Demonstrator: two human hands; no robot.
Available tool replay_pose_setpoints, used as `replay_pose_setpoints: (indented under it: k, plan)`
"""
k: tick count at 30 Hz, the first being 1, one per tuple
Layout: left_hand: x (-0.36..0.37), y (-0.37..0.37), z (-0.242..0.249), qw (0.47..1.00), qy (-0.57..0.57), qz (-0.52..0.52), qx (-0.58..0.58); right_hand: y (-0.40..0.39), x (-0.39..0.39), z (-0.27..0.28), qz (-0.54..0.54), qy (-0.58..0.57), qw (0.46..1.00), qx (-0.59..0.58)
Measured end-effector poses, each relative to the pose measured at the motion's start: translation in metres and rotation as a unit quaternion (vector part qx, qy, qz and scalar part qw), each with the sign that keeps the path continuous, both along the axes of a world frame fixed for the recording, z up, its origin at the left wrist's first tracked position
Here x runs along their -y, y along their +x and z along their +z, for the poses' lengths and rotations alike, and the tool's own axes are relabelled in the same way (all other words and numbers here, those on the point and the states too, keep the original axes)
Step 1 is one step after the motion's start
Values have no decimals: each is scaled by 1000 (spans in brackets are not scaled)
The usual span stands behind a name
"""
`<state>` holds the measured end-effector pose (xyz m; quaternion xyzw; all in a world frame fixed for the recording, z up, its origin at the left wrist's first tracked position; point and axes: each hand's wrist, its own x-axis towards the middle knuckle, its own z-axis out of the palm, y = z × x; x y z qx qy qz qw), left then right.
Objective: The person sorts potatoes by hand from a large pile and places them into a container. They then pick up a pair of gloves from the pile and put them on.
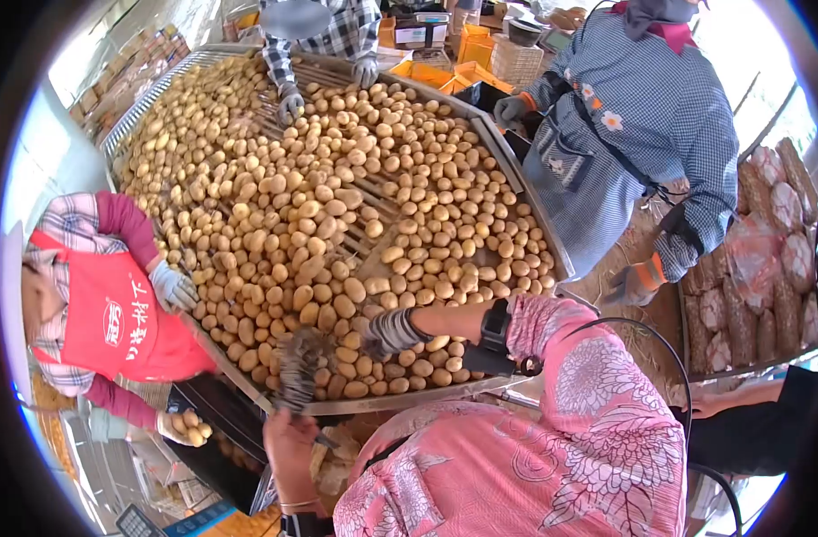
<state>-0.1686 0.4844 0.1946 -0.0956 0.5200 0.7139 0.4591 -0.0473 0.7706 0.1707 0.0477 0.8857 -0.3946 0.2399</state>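
Potatoes [310,215] cover a large slatted sorting table [373,201] with a metal rim. My left hand [301,362], in a dark grey striped glove, is over the potatoes near the table's front edge. It is blurred, and its fingers do not show clearly. My right hand [386,335], in a grey striped glove, reaches in from the right among the potatoes. Its fingertips touch or lie close to several potatoes; what it holds, if anything, cannot be made out.
A co-worker in a red apron [122,313] stands at the left, holding several potatoes [192,427]. Another co-worker's gloved hands [291,103] are at the far edge. A third person in a blue checked smock [624,116] stands right. Filled sacks [753,268] are stacked far right; a black bin [216,438] stands lower left.
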Motion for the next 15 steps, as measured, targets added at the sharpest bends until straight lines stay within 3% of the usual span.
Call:
replay_pose_setpoints:
  k: [1, 5, 8, 9, 10, 12, 13, 15]
  plan:
    - [-4, 8, 1, 997, -3, -76, 32, 7, 2, 4, 22, -6, 1000, 10]
    - [-28, 12, 10, 996, 20, -90, 20, 10, -5, 19, 21, -42, 998, 33]
    - [-49, 11, 6, 998, 39, -5, 44, 4, 4, 43, -49, -82, 992, -83]
    - [-54, 10, 2, 996, 66, -36, 54, 0, 12, 53, -73, -122, 987, -73]
    - [-59, 12, -1, 996, 72, -33, 51, -7, 19, 64, -57, -55, 995, -65]
    - [-78, 21, -2, 989, 101, -61, 85, -15, 36, 49, -43, 70, 978, -190]
    - [-83, 19, -13, 980, 150, -108, 79, -15, 35, 58, 16, 101, 980, -170]
    - [-107, 24, -11, 984, 126, -113, 62, -24, 32, 52, -8, 196, 975, -104]
